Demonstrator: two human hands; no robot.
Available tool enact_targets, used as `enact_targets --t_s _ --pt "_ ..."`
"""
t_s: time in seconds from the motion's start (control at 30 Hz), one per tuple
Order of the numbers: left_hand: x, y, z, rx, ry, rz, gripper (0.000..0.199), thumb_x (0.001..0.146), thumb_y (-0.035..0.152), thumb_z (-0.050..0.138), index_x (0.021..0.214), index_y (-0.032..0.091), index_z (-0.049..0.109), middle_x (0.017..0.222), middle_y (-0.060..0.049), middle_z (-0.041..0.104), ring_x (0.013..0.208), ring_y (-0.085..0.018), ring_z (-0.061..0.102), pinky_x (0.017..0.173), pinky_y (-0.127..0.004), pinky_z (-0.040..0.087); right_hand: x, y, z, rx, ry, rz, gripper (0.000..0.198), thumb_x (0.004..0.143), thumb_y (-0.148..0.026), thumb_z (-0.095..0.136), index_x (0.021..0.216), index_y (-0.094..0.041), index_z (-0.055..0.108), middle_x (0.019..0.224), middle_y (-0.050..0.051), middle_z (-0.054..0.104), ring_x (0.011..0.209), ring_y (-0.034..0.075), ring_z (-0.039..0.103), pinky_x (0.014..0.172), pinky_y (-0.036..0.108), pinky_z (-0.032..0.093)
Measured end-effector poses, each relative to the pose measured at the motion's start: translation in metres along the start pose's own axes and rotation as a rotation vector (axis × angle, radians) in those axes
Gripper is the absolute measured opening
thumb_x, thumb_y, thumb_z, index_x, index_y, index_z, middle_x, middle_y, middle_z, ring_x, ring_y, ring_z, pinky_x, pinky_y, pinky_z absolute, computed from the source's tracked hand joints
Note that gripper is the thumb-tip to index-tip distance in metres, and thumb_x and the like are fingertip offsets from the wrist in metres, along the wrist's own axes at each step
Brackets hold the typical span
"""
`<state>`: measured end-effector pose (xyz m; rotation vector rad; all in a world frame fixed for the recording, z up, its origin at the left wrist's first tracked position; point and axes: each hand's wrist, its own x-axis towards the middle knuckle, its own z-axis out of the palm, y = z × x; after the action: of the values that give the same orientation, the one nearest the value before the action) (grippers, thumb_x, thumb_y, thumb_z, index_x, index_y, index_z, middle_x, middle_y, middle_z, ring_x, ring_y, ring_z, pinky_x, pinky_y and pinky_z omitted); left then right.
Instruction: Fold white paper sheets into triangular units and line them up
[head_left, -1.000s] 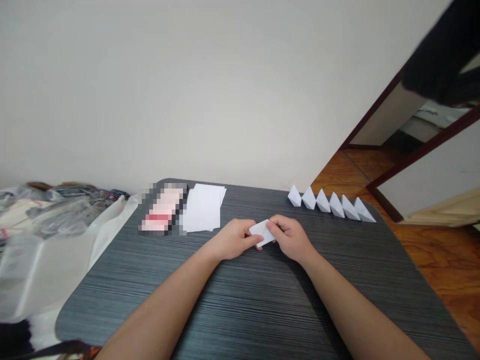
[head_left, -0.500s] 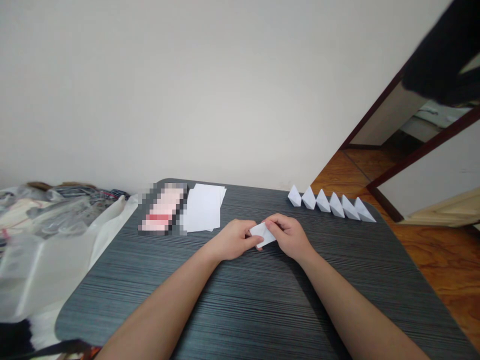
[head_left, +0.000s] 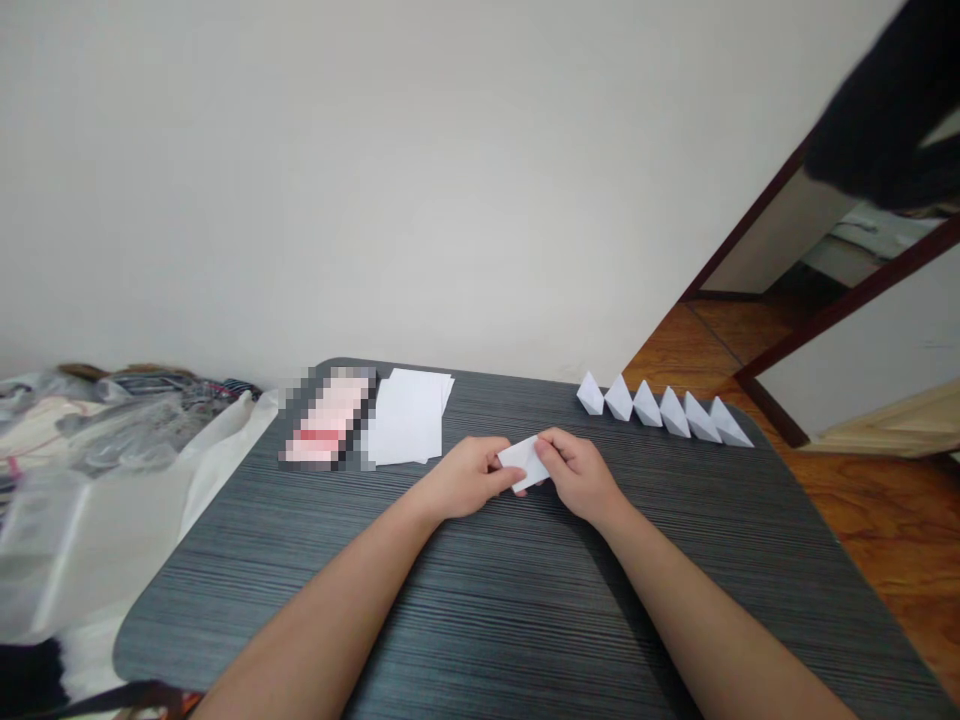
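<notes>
A small piece of folded white paper is held between my two hands above the middle of the table. My left hand pinches its left end, thumb on top and fingers beneath. At its right end my right hand is closed, the thumb pressing near the upper corner. Most of my fingertips are hidden under or behind the paper. Farther back on the right stands a row of several folded white paper shapes with pointed tops, like small paper boats.
White paper sheets lie stacked at the back left of the dark table. Beside them is a pixelated pink and black item. Plastic bags and cloth are heaped left of the table. A wall rises behind it.
The folded paper has turned slightly between my fingers, and its upper face now looks like a plain flat rectangle. Both hands keep their grip and have barely moved.
</notes>
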<state>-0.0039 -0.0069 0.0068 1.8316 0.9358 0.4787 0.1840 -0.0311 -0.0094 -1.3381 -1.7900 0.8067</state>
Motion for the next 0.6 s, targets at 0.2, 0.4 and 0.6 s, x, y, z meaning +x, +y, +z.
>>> enact_targets --t_s 0.2,0.4,0.6 --pt "0.0003 0.0004 0.0008 -0.115 0.027 -0.044 0.022 0.081 0.035 0.051 0.08 0.014 0.058 0.068 -0.001 0.063 0.054 -0.01 0.053 0.05 -0.02 0.039 -0.0025 -0.0009 0.0002 0.0 -0.047 0.052 0.028 0.091 -0.031 0.041 0.071 -0.018 0.055 0.055 -0.001 0.06 0.046 0.011 0.056 0.051 0.021 0.041" --pt "0.0005 0.001 0.0001 -0.134 0.05 0.011 0.031 0.085 0.042 0.045 0.081 0.014 0.058 0.063 0.001 0.057 0.053 -0.01 0.053 0.05 -0.02 0.04 -0.0029 -0.0061 -0.0017 -0.1 -0.071 -0.036 0.03 0.091 -0.029 0.043 0.065 -0.018 0.055 0.052 -0.002 0.056 0.048 0.01 0.054 0.053 0.022 0.039" --pt "-0.0005 0.0011 -0.0006 -0.059 0.081 0.019 0.04 0.089 0.045 0.037 0.07 0.014 0.056 0.055 0.001 0.054 0.052 -0.01 0.054 0.049 -0.02 0.039 -0.0026 -0.0076 0.0 -0.155 -0.116 -0.093 0.029 0.09 -0.024 0.044 0.064 -0.018 0.054 0.054 -0.002 0.056 0.051 0.01 0.054 0.055 0.022 0.038"
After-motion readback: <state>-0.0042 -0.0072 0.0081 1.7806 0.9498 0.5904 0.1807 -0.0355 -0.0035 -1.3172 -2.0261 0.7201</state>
